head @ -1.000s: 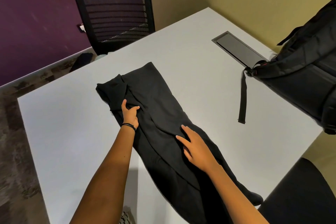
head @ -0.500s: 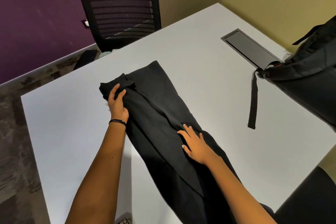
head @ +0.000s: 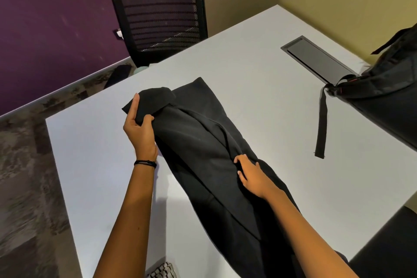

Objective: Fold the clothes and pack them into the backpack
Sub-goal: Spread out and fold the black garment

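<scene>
A carpeted floor (head: 24,176) is seen along the left edge of the frame, and a black mesh chair (head: 158,13) is placed at upper centre-left, behind the far edge of the white table (head: 90,153).

The left hand (head: 140,133), with a dark wristband (head: 145,163) on its wrist, is located left of centre. A folded flap at the upper left end of the black garment (head: 203,142) is pinched between its thumb and fingers and held slightly raised off the table.

The garment is laid diagonally across the table, from the centre of the frame down to the lower right, where it passes over the near edge.

The right hand (head: 252,176) is set on the middle of the garment. Its fingers are curled, and the fingertips are dug into a crease of the fabric.

A recessed hatch (head: 316,61) with its lid closed is fitted in the table at upper right. Just beside it, the black backpack (head: 383,101) is positioned at the right edge of the frame, with one strap (head: 321,124) trailing flat on the table. The backpack's opening is not shown, so its contents cannot be determined. The garment is well apart from the backpack.
</scene>
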